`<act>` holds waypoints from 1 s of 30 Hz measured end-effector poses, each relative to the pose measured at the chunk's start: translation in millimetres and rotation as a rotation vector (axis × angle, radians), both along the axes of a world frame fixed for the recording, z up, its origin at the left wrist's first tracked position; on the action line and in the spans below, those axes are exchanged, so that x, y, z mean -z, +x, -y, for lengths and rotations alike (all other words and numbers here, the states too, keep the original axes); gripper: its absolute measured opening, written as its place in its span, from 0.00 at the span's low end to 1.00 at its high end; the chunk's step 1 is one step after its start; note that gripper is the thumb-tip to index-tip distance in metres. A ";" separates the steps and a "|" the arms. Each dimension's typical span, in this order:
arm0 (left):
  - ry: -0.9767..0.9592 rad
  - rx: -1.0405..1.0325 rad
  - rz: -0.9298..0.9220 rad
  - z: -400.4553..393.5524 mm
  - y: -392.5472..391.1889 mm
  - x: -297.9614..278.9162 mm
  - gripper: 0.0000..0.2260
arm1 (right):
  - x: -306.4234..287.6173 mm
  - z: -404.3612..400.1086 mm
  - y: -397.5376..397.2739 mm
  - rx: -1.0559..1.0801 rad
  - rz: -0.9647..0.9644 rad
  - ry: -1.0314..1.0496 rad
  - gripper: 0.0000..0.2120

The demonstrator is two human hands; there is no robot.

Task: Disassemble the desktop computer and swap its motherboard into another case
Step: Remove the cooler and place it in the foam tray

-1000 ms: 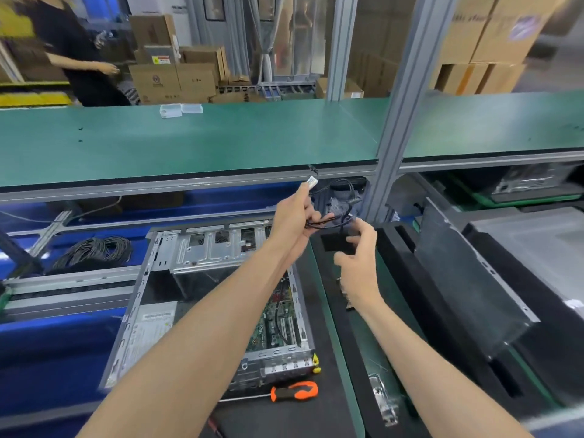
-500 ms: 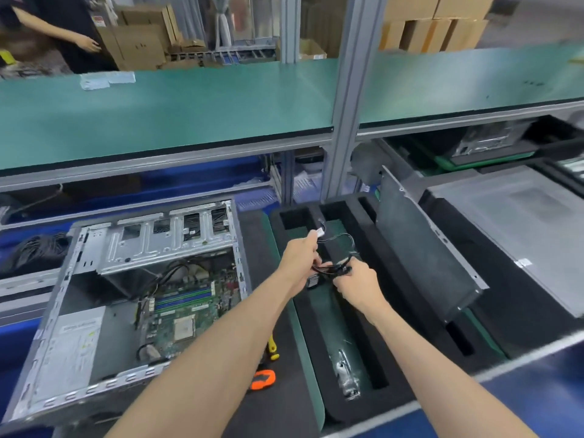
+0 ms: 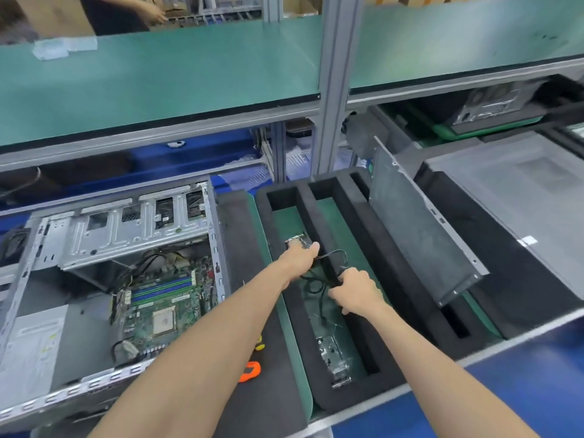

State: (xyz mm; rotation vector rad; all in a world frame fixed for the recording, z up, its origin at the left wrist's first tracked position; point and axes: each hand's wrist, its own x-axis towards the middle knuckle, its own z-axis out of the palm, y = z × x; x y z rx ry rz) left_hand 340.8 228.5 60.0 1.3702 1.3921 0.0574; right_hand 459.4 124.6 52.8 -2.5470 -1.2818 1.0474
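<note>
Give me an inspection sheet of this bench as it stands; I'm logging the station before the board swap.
Surface: black mat under the open computer case; black foam tray with green-floored slots beside it.
Job's things: motherboard still in the case; grey side panel standing tilted in a tray slot; metal bracket lying in the near slot.
Clutter: orange-handled tool on the mat.
Grippers: left hand and right hand both hold the black cable bundle over the tray.
Cables: bundle's loose end trails into the slot; more wiring inside the case.
Surroundings: green shelf above; another person's arm beyond it.
</note>
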 end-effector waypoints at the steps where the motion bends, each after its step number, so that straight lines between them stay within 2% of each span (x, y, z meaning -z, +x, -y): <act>1: -0.004 0.016 0.005 0.2 -1.4 -0.1 0.24 | -2.3 0.0 0.3 -0.015 0.043 -0.012 0.12; 3: 0.009 0.056 -0.026 -0.8 -4.1 1.9 0.17 | -7.5 -1.0 -0.1 -0.030 0.141 0.019 0.10; 5: 0.074 0.119 -0.098 -2.1 -5.0 1.9 0.16 | -11.4 -2.7 -1.8 0.003 0.203 0.103 0.06; 9: 0.245 0.218 -0.152 -4.3 -7.2 -14.1 0.15 | -15.2 -11.6 -10.2 0.069 0.147 0.262 0.08; 11: 0.271 0.204 -0.076 -4.0 -14.3 -24.1 0.15 | -20.3 -18.0 -20.2 0.076 0.029 0.354 0.08; 15: 0.233 0.075 0.201 -2.5 -42.0 -44.9 0.15 | -35.5 -33.1 -53.0 0.022 -0.194 0.573 0.14; 20: 0.421 0.075 0.222 -8.6 -96.9 -74.1 0.11 | -56.1 -49.9 -101.3 -0.109 -0.310 0.756 0.14; 25: 0.418 -0.008 0.370 -11.5 -158.2 -89.4 0.11 | -69.0 -62.3 -146.4 -0.222 -0.354 0.842 0.11; 28: 0.356 -0.109 0.458 -14.1 -192.2 -88.5 0.10 | -72.2 -67.7 -170.1 -0.303 -0.306 0.849 0.09; 30: 0.330 -0.149 0.448 -14.7 -215.7 -84.9 0.10 | -72.5 -70.0 -183.5 -0.374 -0.241 0.841 0.06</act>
